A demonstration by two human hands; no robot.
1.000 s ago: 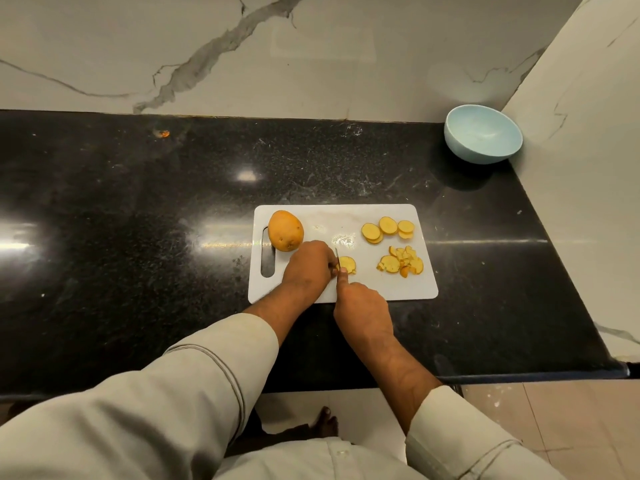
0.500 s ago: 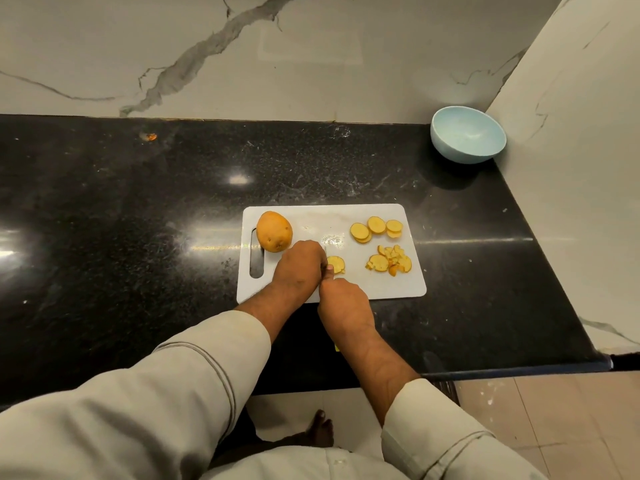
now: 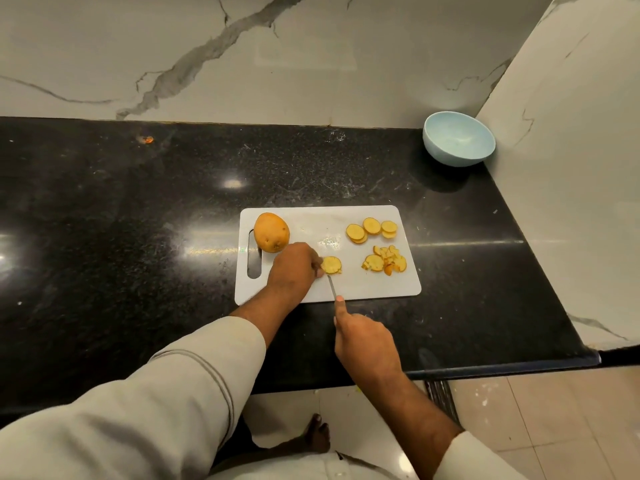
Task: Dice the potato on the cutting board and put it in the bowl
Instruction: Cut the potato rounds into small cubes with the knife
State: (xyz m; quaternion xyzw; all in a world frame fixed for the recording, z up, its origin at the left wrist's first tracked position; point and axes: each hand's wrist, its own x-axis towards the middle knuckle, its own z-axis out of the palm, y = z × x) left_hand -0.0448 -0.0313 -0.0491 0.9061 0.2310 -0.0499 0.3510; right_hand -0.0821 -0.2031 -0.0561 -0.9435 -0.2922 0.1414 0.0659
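A white cutting board (image 3: 408, 285) lies on the black counter. At its left end sits a whole potato (image 3: 271, 232). My left hand (image 3: 292, 268) presses on a potato slice (image 3: 331, 265) near the board's middle. My right hand (image 3: 365, 339) grips a knife (image 3: 331, 285) by the handle, forefinger along the spine, blade tip at the slice. Round slices (image 3: 371, 228) lie at the board's far right, and a heap of diced pieces (image 3: 385, 262) lies just below them. The pale blue bowl (image 3: 458, 138) stands empty in the far right corner.
A marble wall runs behind the counter and a marble side panel (image 3: 568, 168) closes off the right. The counter's front edge (image 3: 502, 370) is just behind my right hand. A small orange scrap (image 3: 148, 139) lies at the far left of the counter. Tiled floor below.
My right hand has drawn back toward me off the board, exposing more of the knife blade. My left hand stays on the slice.
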